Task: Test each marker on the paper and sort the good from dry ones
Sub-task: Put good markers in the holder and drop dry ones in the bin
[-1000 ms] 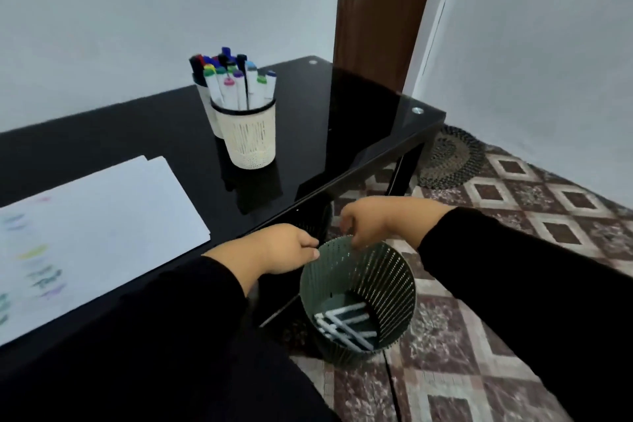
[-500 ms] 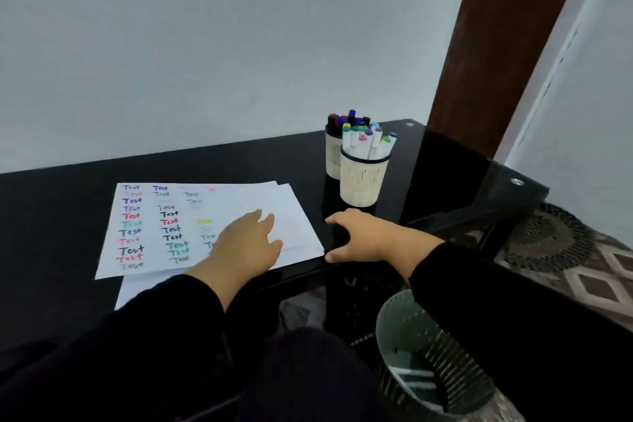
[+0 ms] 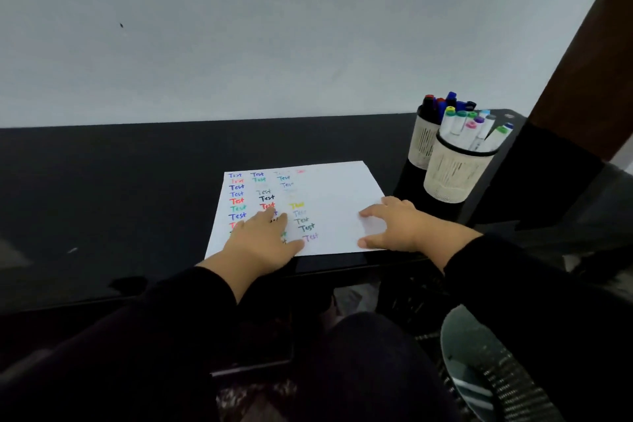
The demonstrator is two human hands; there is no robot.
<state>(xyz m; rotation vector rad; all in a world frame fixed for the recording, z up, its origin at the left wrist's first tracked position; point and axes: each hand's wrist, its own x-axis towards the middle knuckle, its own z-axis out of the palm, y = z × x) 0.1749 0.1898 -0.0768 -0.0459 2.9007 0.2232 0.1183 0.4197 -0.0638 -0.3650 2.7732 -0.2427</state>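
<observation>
While both hands lie flat with nothing held, the left hand (image 3: 260, 241) and right hand (image 3: 394, 226) press the paper (image 3: 329, 188) onto the desk (image 3: 120, 181). Beyond the right hand, the markers (image 3: 469, 128) stand in a cup (image 3: 452, 175): probably light, stiff and smooth, best pinched mid-barrel.

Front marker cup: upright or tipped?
Upright. The front marker cup stands on its base on the black table, capped markers sticking up out of its rim.

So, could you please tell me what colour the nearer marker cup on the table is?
Cream with a black rim, on the nearer marker cup, seen best in the head view.
</observation>
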